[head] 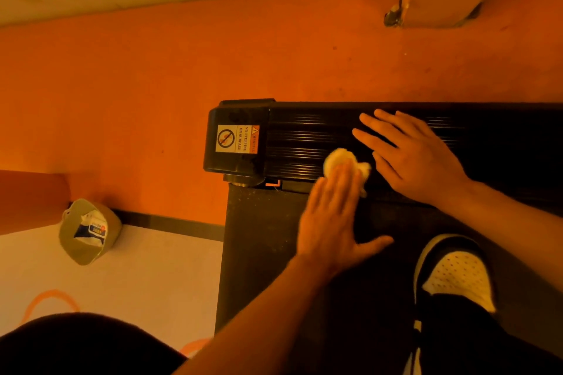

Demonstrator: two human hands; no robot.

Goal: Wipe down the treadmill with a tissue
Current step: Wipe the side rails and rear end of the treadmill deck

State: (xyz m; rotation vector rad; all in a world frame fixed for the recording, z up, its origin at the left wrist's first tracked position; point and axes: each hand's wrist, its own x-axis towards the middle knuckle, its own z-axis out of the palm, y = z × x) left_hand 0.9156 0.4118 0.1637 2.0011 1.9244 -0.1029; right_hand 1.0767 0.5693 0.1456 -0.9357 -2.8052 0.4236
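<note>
The black treadmill (292,137) lies across the right half of the view, with a ribbed side rail, a glossy end cap bearing a white warning sticker (237,139), and the dark belt (262,240) nearer me. A crumpled white tissue (338,158) sits on the ribbed rail. My left hand (332,222) presses on the tissue with straight fingers, thumb spread out over the belt. My right hand (411,155) rests flat on the rail just right of the tissue, fingers straight and spread.
My shoe (454,271), black and white, stands on the belt at the lower right. A small bin (88,231) with a packet inside sits on the floor to the left. Orange floor surrounds the treadmill's end. A post with a metal foot (393,15) stands far back.
</note>
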